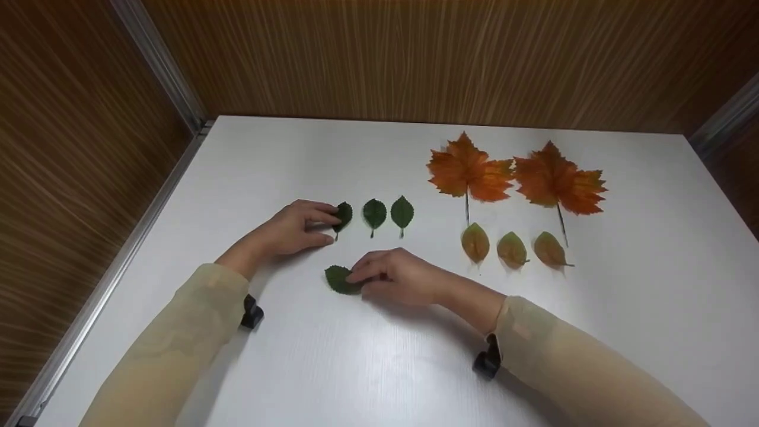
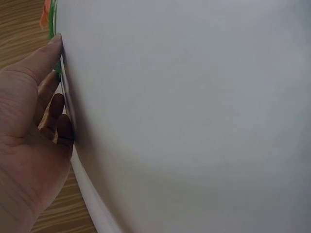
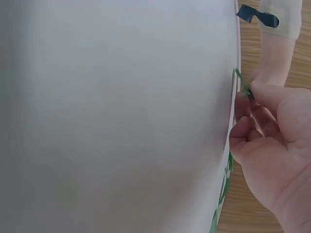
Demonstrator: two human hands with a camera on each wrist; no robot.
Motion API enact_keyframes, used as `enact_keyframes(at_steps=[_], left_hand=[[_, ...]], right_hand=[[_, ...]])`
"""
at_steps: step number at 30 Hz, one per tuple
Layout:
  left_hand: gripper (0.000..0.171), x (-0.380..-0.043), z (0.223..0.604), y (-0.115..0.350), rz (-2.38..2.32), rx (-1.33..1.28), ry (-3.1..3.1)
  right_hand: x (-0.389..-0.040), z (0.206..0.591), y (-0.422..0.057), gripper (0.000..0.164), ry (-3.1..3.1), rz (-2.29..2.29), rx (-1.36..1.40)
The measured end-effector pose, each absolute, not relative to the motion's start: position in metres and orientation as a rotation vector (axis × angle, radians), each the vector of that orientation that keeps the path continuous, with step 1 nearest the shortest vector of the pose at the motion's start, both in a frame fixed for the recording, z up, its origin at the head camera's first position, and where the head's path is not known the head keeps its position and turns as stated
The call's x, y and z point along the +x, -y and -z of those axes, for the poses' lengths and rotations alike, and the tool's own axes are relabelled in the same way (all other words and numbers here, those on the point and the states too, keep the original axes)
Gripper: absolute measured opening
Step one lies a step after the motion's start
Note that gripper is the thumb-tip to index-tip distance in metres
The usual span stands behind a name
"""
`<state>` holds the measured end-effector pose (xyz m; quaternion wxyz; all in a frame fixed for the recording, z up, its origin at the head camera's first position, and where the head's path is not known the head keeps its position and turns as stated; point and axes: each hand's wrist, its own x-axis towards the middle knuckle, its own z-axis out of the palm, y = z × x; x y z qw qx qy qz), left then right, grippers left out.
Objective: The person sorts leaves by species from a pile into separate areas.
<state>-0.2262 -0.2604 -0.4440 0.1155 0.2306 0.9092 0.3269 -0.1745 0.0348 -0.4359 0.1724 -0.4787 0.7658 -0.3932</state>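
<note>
My right hand (image 1: 403,277) pinches a dark green leaf (image 1: 339,280) by its stem end between thumb and fingers, low over the white table. In the right wrist view the same thin leaf (image 3: 242,81) shows edge-on at the fingertips. Farther left, my left hand (image 1: 292,230) touches another green leaf (image 1: 344,213) with its fingertips, the thumb apart from it and the fingers fairly straight. That leaf is partly covered by the fingers. To its right lie two more green leaves, a middle one (image 1: 374,213) and a right one (image 1: 402,212), stems toward me.
At the back right lie two large orange maple leaves, one left (image 1: 465,166) and one right (image 1: 554,178). Below them is a row of orange-green leaves: left (image 1: 475,243), middle (image 1: 511,250), right (image 1: 549,249). Wood-grain panels (image 1: 415,59) stand behind and beside the white table (image 1: 332,367).
</note>
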Motion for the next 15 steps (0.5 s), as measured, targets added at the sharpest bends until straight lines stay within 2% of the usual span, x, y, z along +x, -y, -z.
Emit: enact_keyframes(at_steps=[15], left_hand=[[0.040, -0.225, 0.442, 0.259, -0.985, 0.659, -2.647]], right_hand=[[-0.199, 0.418, -0.095, 0.035, -2.426, 1.453, -0.842]])
